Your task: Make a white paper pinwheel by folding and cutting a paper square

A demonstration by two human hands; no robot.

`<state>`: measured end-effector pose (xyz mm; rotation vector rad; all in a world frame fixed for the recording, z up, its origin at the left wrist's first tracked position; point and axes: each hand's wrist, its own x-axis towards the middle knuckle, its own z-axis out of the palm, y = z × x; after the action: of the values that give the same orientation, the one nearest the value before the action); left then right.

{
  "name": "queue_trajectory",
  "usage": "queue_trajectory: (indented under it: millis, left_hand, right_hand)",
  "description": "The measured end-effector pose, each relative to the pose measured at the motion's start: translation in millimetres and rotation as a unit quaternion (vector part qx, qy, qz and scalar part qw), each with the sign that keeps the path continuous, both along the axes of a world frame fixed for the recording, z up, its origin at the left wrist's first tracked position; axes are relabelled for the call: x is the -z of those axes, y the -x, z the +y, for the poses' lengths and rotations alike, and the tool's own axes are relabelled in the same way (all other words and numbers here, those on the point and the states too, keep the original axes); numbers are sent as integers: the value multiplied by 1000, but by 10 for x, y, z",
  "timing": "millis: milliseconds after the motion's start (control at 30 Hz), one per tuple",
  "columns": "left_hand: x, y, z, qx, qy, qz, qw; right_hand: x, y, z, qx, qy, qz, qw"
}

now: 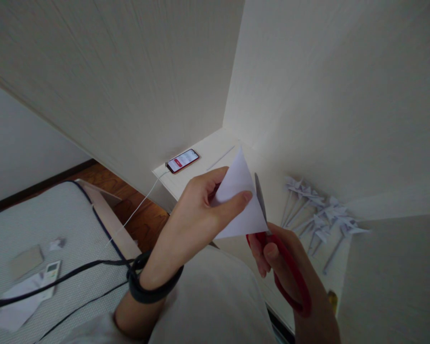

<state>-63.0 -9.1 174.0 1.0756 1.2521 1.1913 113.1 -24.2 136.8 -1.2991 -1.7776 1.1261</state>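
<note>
My left hand (200,210) pinches a folded white paper triangle (240,203) between thumb and fingers, holding it up in front of me. A dark band sits on that wrist. My right hand (290,272) grips red-handled scissors (290,272), whose grey blade (261,197) rises along the paper's right edge. Whether the blade touches the paper is unclear.
Several white paper pinwheels on sticks (318,217) lie on the white desk (215,157) at the right. A phone with a lit screen (182,160) and its white cable lies at the desk's far corner. A bed (39,239) with a remote (50,274) and paper scraps is at left.
</note>
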Motion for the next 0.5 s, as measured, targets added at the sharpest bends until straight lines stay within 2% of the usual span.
queue_trajectory:
  millis: [133, 333, 500]
  left_hand:
    - [2, -2, -3, -6, -2, 6, 1000]
    - [-2, 10, 1, -3, 3, 9, 1000]
    - [5, 8, -2, -2, 8, -5, 1000]
  right_hand:
    - [20, -14, 57, -15, 11, -6, 1000]
    - [-58, 29, 78, -30, 19, -12, 999]
    - [-87, 33, 91, -18, 11, -19, 1000]
